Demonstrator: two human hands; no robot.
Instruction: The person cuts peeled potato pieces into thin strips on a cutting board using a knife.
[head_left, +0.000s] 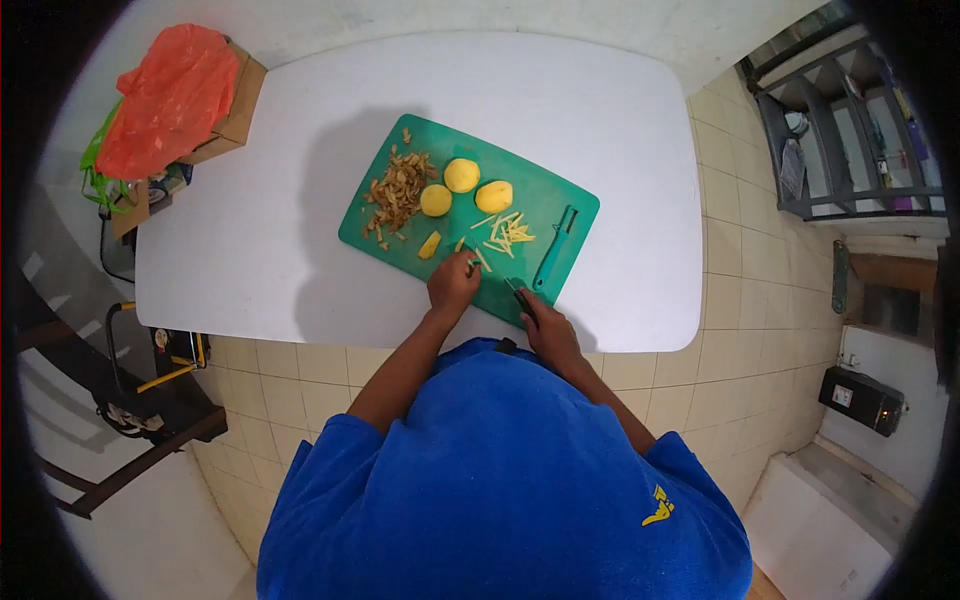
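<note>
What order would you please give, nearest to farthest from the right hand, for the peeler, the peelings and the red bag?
1. Peeler, ahead of the right hand, on the board's right side.
2. Peelings, on the board's left side.
3. Red bag, far left, over a box.

1. Heaps of room on the tabletop (640,190) right of the green board (540,185); a hand slides through easy.
2. Decent lane along the far side too.
3. Left's roomy up to the red bag (170,100), which blocks the far-left corner.
4. Peelings (398,192), three potatoes (462,175) and the peeler (555,248) clutter the board.
5. Left hand (455,283), right hand (550,330) and knife (517,294) block its near side.
</note>
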